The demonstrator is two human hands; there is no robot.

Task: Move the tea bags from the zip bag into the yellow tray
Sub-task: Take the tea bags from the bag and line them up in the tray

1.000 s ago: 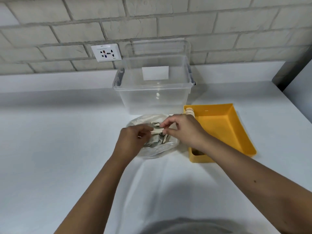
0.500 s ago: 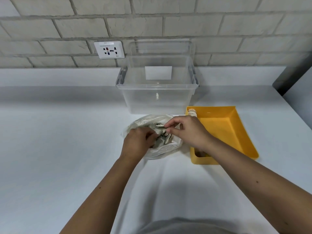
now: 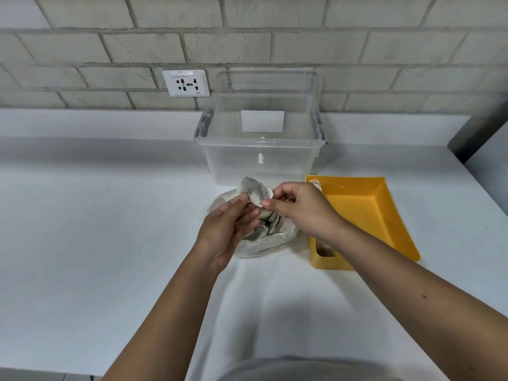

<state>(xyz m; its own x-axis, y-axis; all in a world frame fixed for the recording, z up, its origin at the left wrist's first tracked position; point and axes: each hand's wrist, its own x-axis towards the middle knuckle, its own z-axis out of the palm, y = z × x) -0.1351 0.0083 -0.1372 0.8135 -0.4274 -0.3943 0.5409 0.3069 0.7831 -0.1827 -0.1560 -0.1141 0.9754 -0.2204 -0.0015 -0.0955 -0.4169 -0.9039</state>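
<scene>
A clear zip bag (image 3: 268, 242) with several tea bags inside lies on the white counter, just left of the yellow tray (image 3: 368, 215). A grey-white tea bag (image 3: 254, 189) is lifted above the bag's mouth. My left hand (image 3: 226, 229) pinches its lower left edge and my right hand (image 3: 301, 211) pinches its lower right corner. One tea bag (image 3: 316, 184) rests at the tray's far left corner. Something small and dark lies in the tray's near left corner, partly hidden by my right wrist.
A clear plastic storage box (image 3: 259, 149) stands right behind the zip bag, against the white ledge and brick wall. A wall socket (image 3: 185, 83) is above it on the left. The white counter (image 3: 96, 229) spreads left and toward me.
A tea bag has come up out of the zip bag; both hands rose with it from inside the bag's mouth to just above it.
</scene>
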